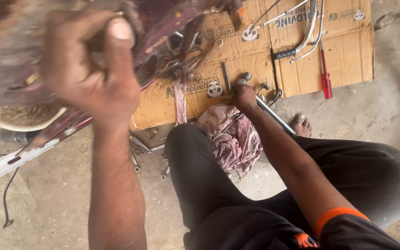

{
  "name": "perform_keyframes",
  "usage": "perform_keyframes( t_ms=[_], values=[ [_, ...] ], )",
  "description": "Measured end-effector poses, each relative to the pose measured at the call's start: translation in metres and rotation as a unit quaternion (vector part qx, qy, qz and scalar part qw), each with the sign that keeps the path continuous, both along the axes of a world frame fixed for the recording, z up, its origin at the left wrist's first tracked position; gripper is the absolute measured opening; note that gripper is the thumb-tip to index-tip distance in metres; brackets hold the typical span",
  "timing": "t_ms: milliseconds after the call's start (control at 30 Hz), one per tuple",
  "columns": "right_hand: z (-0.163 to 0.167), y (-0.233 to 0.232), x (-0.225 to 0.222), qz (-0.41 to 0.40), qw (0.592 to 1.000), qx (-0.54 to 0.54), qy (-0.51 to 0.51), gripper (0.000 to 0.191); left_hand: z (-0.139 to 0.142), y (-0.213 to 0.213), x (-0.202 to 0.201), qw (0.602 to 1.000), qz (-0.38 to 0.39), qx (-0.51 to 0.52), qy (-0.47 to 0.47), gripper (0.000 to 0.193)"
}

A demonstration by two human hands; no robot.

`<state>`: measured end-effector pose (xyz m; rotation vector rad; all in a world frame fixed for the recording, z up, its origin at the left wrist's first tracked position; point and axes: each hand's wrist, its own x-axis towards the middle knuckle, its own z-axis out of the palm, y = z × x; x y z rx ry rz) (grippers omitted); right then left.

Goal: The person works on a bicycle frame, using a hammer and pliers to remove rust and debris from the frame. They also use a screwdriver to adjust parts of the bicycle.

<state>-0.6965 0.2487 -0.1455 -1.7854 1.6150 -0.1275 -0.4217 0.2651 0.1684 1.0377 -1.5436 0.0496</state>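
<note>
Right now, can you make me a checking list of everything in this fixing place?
Surface: flattened cardboard on concrete floor.
Job's things: purple frame, blurred; metal rod.
Clutter: red screwdriver, wrenches, stained rag, chrome bars.
Grippers: left hand closed on the frame; right hand down among the tools by the rod, grip unclear.
Cables: black cable on the floor.
Surroundings: person's bare foot.
</note>
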Motion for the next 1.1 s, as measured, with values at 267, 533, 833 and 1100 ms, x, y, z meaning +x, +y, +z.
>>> perform_keyframes(
  t_ms=[267,533,833,1100],
  values=[
    [-0.014,-0.021,0.039,0.111,0.979,-0.127,0.112,0.072,-0.015,0.013,0.012,0.999,0.028,0.008,-0.015,0.013],
    [-0.019,-0.052,0.047,0.171,0.965,-0.025,0.199,0.021,-0.007,0.015,0.003,0.998,0.051,0.018,-0.017,0.015],
    [0.122,-0.007,0.015,-0.363,0.769,-0.046,-0.525,0.042,-0.006,0.014,-0.006,0.994,0.109,-0.014,-0.025,0.016],
    [0.273,0.049,0.013,-0.092,0.854,-0.32,-0.4,0.048,0.01,0.029,-0.098,0.998,-0.022,0.026,-0.062,0.021]
  ],
)
